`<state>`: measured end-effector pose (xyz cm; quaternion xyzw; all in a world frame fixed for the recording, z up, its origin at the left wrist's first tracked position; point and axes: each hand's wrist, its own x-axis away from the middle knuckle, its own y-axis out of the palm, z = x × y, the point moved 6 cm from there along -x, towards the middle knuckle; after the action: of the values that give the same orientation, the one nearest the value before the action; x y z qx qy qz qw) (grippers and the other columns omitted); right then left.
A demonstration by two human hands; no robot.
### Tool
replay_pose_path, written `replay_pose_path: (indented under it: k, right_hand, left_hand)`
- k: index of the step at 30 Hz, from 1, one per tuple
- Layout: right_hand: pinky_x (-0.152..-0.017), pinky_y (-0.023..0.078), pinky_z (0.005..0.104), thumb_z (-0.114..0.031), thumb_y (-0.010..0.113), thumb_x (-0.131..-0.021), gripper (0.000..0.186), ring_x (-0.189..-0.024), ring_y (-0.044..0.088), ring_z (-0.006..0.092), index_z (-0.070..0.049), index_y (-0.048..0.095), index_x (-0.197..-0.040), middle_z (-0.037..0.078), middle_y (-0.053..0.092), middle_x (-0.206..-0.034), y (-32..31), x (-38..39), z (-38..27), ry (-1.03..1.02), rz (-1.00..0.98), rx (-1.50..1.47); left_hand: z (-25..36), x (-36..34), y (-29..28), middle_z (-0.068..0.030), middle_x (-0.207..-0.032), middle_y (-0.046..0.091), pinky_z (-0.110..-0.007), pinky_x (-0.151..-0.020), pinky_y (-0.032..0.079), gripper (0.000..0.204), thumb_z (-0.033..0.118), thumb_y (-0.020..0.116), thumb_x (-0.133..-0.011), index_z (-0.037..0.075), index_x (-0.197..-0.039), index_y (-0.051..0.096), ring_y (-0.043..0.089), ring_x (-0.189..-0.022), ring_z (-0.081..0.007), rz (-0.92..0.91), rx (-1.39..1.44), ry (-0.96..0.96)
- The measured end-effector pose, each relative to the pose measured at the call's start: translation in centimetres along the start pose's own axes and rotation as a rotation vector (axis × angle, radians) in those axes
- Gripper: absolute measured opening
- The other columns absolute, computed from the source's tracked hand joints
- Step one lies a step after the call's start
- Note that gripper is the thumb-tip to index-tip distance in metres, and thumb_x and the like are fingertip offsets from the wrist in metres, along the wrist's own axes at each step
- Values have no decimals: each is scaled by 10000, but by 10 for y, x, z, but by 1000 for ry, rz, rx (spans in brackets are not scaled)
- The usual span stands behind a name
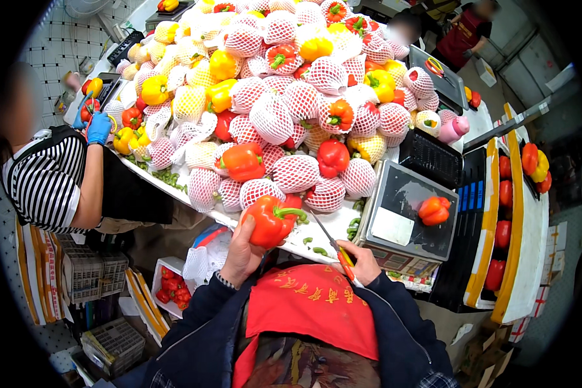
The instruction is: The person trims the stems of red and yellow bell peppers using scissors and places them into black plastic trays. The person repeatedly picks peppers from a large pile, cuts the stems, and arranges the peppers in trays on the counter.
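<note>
My left hand [240, 253] is wrapped round a red bell pepper [266, 223] and holds it up at the table's near edge. A thick green stem sticks out from the pepper's right side. Just right of it, my right hand [362, 262] grips the orange and yellow handles of a pair of scissors [343, 256]. The blades point up and left toward the pepper's stem, apart from it. Beyond both hands rises a big heap of red and yellow peppers, many in white foam net sleeves [295, 172]. Green stem cuttings [319, 250] lie near the scissors.
A scale [410, 210] with one red pepper [434, 211] stands to the right, beside black trays [431, 157] and a pink bottle [454, 130]. Foam boxes [527, 258] hold peppers at far right. A gloved co-worker [52, 174] works at left. Crates [113, 346] sit below left.
</note>
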<state>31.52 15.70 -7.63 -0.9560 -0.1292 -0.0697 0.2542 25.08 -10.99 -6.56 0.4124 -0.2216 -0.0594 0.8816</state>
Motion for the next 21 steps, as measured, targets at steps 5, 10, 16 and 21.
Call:
replay_pose_path:
  k: [5, 10, 16, 21]
  right_hand:
    - [-677, 508, 326, -121, 750, -820, 474, -723, 626, 236, -34, 600, -1261, 122, 605, -875, -11, -4, -33, -207, 82, 103]
    - [-686, 521, 332, -103, 734, -820, 456, -732, 641, 237, -38, 603, -1253, 123, 604, -868, -14, 0, -34, -204, 66, 141]
    - [-647, 512, 338, -130, 745, -827, 442, -700, 626, 245, -50, 610, -1240, 121, 594, -845, -14, 2, -42, -217, 55, 157]
    - [-627, 461, 348, -127, 756, -796, 474, -667, 565, 261, -30, 604, -1235, 125, 542, -810, -12, -2, -41, -203, 89, 120]
  left_hand:
    - [-11, -7, 0, -161, -1389, 519, -486, -899, 568, 577, 445, 476, -1029, 102, -1473, 341, 592, -1214, -333, -76, 52, -56]
    - [-16, -6, 2, -151, -1408, 501, -493, -962, 529, 605, 432, 524, -1014, 107, -1482, 320, 558, -1255, -317, -35, 146, -35]
    - [-6, -5, 26, -118, -1425, 435, -437, -1096, 419, 719, 141, 707, -898, 109, -1479, 283, 487, -1294, -259, -80, -85, 214]
    - [-12, -4, 33, -117, -1396, 447, -392, -1108, 395, 738, 80, 709, -859, 99, -1470, 296, 492, -1269, -239, -116, -278, 252]
